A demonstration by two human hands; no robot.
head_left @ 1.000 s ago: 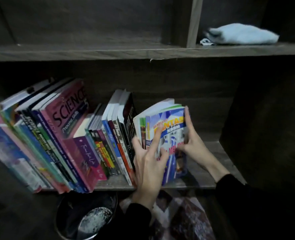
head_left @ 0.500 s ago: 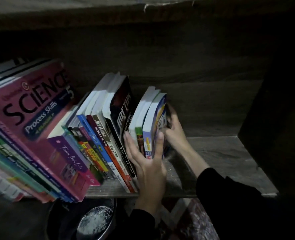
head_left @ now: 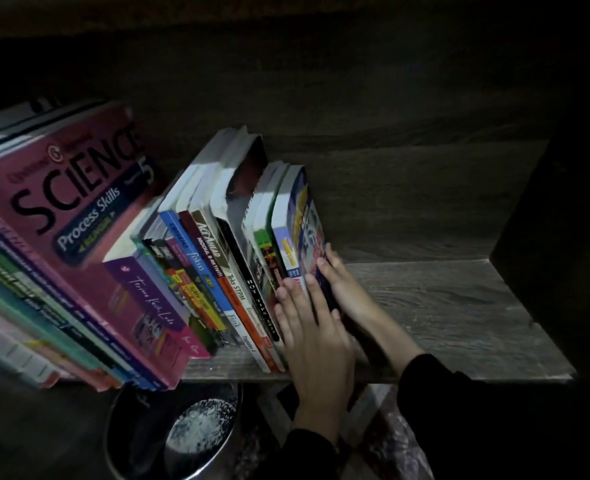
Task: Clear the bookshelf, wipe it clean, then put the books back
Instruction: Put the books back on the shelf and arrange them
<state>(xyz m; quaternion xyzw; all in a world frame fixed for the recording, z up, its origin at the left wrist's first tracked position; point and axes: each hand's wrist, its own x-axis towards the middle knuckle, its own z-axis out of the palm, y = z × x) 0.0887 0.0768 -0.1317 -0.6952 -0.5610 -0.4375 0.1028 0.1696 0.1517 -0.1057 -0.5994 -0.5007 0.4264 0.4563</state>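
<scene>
A row of books leans left on the dark wooden shelf (head_left: pixel 442 313). The big pink Science book (head_left: pixel 65 209) stands at the left. At the right end of the row is a blue and white book (head_left: pixel 298 216). My left hand (head_left: pixel 312 337) lies flat, fingers spread, against the spines of the last books. My right hand (head_left: pixel 347 292) presses flat on the blue book's cover from the right side. Neither hand closes around a book.
The shelf's right half is bare wood up to a dark side wall (head_left: pixel 546 237). Below the shelf edge stands a metal bowl (head_left: pixel 179 434) with foamy water, and patterned fabric (head_left: pixel 400 448) lies on the floor.
The blue book and its neighbours have been pushed left, tight against the row. My left hand went from gripping the spine to lying flat on it. The view moved closer and lower.
</scene>
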